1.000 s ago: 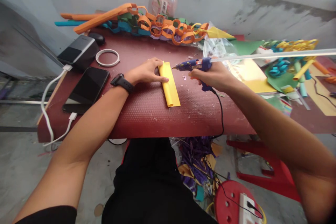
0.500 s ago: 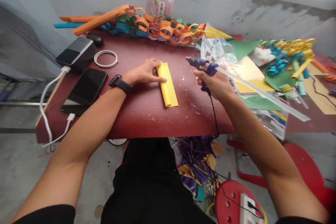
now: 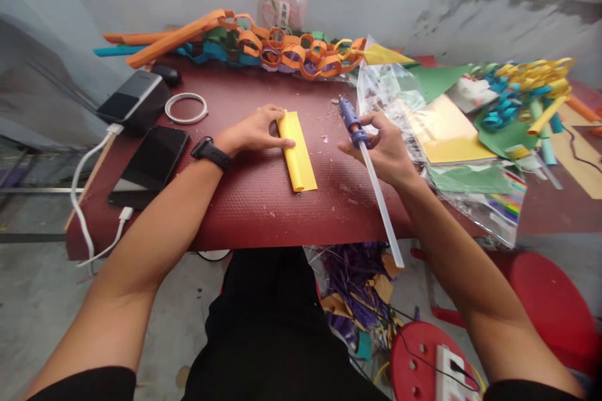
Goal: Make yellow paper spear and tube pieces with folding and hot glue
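Observation:
My left hand (image 3: 258, 130) lies over the upper left end of a yellow paper strip (image 3: 301, 156), thumb on top, pressing it to the table. The strip's left side is rolled into a tube and its right side lies flat. My right hand (image 3: 383, 147) is curled loosely round the blue glue gun (image 3: 352, 118), low over the table to the right of the paper. The gun's nozzle points away from me. A long translucent glue stick (image 3: 383, 207) sticks out of its back toward me. The gun's handle is mostly hidden.
Orange paper chains (image 3: 294, 53) run along the back. A phone (image 3: 153, 160), a charging block (image 3: 134, 97) and a coiled white cable (image 3: 185, 108) sit at left. Plastic bags, yellow sheets (image 3: 451, 131) and more chains lie at right. A red stool (image 3: 418, 357) carries a power strip below.
The glue gun has turned in my right hand, its stick swinging from the right to point toward me. My right hand's grip has loosened. My left hand and the yellow paper stay in place.

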`<move>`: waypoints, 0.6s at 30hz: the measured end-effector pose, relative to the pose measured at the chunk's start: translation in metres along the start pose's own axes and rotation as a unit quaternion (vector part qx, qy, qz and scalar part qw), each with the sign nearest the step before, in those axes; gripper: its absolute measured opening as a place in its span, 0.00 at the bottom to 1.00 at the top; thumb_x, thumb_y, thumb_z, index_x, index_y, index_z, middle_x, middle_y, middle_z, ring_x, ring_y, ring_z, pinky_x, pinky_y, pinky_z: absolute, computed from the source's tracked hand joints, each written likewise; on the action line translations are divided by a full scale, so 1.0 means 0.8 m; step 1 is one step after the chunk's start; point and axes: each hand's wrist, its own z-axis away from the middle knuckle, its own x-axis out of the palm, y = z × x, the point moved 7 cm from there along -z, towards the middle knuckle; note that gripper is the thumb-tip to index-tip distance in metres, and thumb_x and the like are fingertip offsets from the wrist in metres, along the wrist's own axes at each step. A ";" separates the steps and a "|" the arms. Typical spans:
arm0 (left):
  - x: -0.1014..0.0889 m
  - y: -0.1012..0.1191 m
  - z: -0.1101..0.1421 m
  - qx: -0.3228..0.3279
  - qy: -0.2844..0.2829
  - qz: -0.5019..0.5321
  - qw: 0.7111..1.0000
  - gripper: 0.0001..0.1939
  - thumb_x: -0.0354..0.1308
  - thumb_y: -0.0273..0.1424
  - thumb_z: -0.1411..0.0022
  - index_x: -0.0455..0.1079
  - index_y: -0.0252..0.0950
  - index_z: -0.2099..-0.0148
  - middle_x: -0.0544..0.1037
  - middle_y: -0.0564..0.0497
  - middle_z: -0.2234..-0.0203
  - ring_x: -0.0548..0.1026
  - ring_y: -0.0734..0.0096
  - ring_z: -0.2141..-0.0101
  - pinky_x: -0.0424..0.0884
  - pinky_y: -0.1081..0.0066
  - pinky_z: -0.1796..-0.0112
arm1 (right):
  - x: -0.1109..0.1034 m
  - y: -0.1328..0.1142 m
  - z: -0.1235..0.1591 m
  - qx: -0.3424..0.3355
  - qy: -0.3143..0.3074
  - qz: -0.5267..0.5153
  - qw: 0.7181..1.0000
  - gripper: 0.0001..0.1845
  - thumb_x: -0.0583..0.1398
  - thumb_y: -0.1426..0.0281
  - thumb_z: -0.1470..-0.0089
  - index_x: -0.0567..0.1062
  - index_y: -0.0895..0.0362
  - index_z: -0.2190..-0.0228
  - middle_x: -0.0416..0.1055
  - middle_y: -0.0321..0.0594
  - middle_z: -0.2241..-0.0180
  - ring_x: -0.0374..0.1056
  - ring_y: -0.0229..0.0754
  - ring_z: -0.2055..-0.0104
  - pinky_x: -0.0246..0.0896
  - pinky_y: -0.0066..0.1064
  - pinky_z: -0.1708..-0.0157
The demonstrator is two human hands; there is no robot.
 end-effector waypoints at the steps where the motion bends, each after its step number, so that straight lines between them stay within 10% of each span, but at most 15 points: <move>1: 0.000 0.000 0.000 0.001 0.000 0.001 1.000 0.30 0.74 0.54 0.41 0.79 0.37 0.46 0.79 0.38 0.38 0.74 0.45 0.35 0.69 0.50 0.31 | 0.004 -0.005 0.008 -0.015 -0.004 -0.016 1.000 0.37 0.83 0.56 0.66 0.68 0.49 0.62 0.70 0.28 0.70 0.64 0.36 0.74 0.58 0.33 0.74; 10: 0.002 -0.005 -0.001 -0.005 0.003 -0.004 1.000 0.32 0.74 0.54 0.41 0.80 0.36 0.44 0.79 0.38 0.39 0.75 0.45 0.36 0.69 0.49 0.31 | 0.057 -0.066 0.154 -0.136 0.056 0.023 0.989 0.23 0.78 0.72 0.46 0.69 0.49 0.64 0.70 0.30 0.64 0.65 0.34 0.70 0.62 0.31 0.73; 18: 0.001 -0.008 0.000 -0.017 -0.002 -0.013 1.000 0.36 0.74 0.56 0.41 0.79 0.34 0.41 0.75 0.34 0.31 0.72 0.42 0.31 0.65 0.50 0.27 | 0.100 -0.064 0.207 -0.179 0.081 0.020 0.980 0.24 0.76 0.78 0.45 0.67 0.50 0.64 0.68 0.28 0.66 0.64 0.34 0.68 0.60 0.30 0.71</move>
